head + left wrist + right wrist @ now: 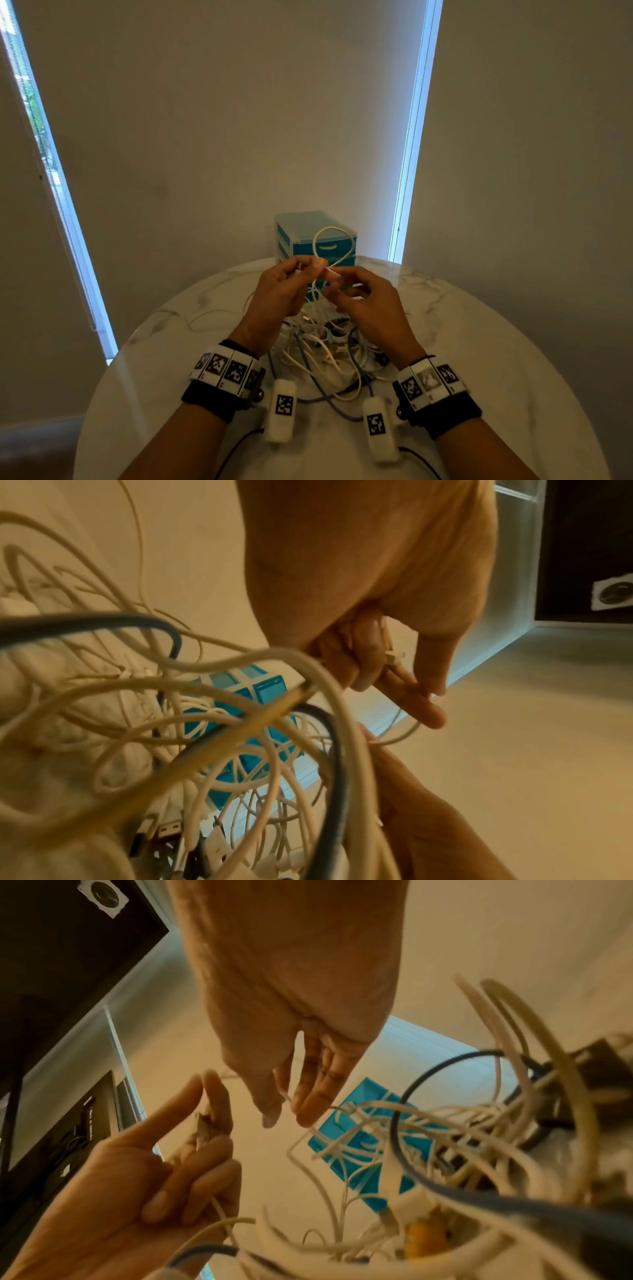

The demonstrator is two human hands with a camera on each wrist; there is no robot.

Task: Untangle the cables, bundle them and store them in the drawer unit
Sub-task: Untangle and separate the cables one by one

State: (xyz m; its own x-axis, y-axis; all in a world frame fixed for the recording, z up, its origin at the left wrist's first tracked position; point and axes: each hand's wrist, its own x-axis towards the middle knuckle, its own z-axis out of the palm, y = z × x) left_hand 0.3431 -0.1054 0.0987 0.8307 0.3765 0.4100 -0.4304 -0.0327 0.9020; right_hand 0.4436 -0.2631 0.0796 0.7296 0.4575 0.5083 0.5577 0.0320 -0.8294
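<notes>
Between both hands (310,291): white cable (334,245)

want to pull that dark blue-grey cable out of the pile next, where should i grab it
Grip the dark blue-grey cable on its near stretch, which lies bare on the marble table. Come from above on your own side: farther back it runs under the tangle of white cables.

Tangled white and grey cables (329,346) heaped before closed turquoise drawer unit (317,240).

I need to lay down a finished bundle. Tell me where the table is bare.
Bare marble lies along the table's right side and its left edge, outside the cable tangle. The middle is crowded, from the hands back to the drawer unit.
</notes>
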